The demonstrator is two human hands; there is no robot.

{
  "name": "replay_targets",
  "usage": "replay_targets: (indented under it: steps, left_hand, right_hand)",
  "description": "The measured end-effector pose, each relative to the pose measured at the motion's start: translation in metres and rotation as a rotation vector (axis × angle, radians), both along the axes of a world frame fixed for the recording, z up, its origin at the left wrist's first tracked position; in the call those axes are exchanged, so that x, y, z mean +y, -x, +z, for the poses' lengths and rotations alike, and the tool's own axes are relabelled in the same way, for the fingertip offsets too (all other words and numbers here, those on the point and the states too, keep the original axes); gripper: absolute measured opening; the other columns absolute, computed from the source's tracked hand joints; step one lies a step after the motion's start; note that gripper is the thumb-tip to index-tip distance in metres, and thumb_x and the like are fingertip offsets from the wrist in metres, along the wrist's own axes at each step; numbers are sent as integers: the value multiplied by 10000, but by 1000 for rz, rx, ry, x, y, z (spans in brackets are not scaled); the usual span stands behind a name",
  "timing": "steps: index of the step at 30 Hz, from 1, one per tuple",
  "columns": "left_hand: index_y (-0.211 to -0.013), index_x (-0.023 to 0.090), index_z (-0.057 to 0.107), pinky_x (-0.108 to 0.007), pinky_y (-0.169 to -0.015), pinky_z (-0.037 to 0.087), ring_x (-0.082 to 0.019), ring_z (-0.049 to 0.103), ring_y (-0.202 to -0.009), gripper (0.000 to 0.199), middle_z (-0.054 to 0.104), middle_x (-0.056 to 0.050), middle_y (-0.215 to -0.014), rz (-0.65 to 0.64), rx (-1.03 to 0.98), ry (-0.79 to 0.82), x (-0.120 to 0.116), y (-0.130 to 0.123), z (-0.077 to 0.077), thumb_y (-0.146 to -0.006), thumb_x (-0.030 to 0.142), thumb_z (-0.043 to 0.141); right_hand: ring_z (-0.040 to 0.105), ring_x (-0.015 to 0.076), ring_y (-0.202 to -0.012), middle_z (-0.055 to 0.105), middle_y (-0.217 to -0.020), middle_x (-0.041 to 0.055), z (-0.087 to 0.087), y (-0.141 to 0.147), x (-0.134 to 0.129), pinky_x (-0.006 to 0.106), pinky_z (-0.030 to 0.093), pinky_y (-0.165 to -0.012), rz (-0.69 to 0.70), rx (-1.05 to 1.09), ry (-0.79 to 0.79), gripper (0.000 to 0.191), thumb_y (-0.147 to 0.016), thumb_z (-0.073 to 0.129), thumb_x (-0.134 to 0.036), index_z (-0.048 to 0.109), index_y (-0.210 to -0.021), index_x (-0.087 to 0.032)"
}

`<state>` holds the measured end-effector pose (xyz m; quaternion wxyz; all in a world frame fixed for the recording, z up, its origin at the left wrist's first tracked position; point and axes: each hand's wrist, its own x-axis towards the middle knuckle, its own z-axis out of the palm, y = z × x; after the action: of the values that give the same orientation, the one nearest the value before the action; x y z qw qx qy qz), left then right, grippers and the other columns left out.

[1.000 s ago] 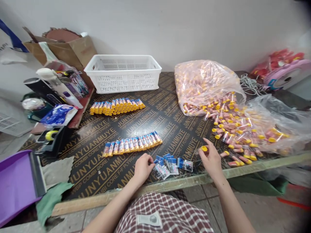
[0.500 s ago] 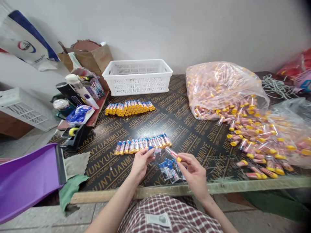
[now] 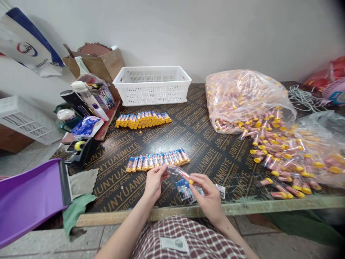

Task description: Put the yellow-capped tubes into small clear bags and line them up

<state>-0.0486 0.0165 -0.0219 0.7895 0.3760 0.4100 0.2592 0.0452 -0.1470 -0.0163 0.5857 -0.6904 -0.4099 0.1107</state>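
Note:
My right hand [image 3: 207, 192] is closed round the yellow-capped end of a clear tube [image 3: 183, 175], which slants up to the left. At the tube's other end, my left hand [image 3: 153, 182] is pinched; a clear film, apparently of a small packet, shows by the fingertips, though what they grip is partly hidden. Below the tube, several small blue and clear packets [image 3: 184, 190] lie on the table, partly covered by my right hand. Just beyond my hands is a neat row of blue-topped, yellow-capped tubes [image 3: 157, 160].
Farther back sits a stack of similar tubes [image 3: 142, 120] before a white basket [image 3: 155, 88]. On the right, loose yellow-capped tubes [image 3: 285, 147] spill from a clear plastic bag [image 3: 242, 84]. A tape dispenser [image 3: 80, 153] and a purple dustpan [image 3: 29, 198] are at left.
My left hand has brought the small packet to the tube's open end. My right hand has shifted slightly left with the tube, uncovering a packet on the right.

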Motion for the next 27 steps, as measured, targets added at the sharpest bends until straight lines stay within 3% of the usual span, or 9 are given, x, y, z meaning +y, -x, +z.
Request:
replay_targets:
  steps: [3,8,11,14,17,21,27]
  left_hand:
    - [-718,123,657,-231,-598,503,-104,594,-598,351,665,-16,-688,-40,-69,-38,-4,-1,2,-612,442,758]
    - [-872,149,615,-241,-626,522,-106,608,-631,341,666,-5,-737,-146,-144,5,-10,-1,11,-628,320,781]
    - [-886,127,637,-228,-621,511,-108,614,-630,330,676,-35,-749,-266,-153,13,-14,2,15,-652,321,766]
    - [-852,88,675,-225,-624,499,-111,612,-628,315,682,-69,-750,-454,-136,22,-19,4,19,-678,342,743]
    - [-802,86,686,-227,-608,488,-114,605,-618,299,676,-61,-729,-562,-119,53,-25,4,22,-658,339,757]
    - [-757,87,673,-237,-586,482,-119,600,-594,320,664,-50,-688,-599,-90,84,-30,3,23,-615,353,782]
    - [-758,84,663,-230,-572,476,-118,604,-587,316,663,-52,-692,-590,-81,83,-36,5,22,-618,340,783]
  right_hand:
    - [593,210,-1017,595,-1100,73,0,2,2,354,547,-817,99,71,29,248,-858,537,-188,644,-1063,-277]
    - [606,194,-945,600,-1040,64,-4,4,5,332,549,-766,118,51,46,270,-864,490,-160,626,-1070,-270]
    - [594,191,-931,561,-1059,56,-6,2,6,361,540,-805,115,-31,58,441,-805,516,-108,535,-1204,-297]
    - [515,236,-1110,458,-1241,71,-5,-2,9,437,466,-954,122,-106,20,700,-694,547,-64,393,-1332,-306]
    - [410,265,-1255,301,-1416,74,-1,-5,10,455,405,-1029,230,-63,-14,837,-630,525,-44,282,-1391,-293]
    - [409,254,-1275,369,-1399,80,-2,-6,7,435,363,-1071,357,20,9,856,-601,495,-21,276,-1392,-263]
    - [462,244,-1232,433,-1351,89,-7,-3,5,415,401,-1045,341,103,-51,855,-599,496,-13,270,-1387,-255]
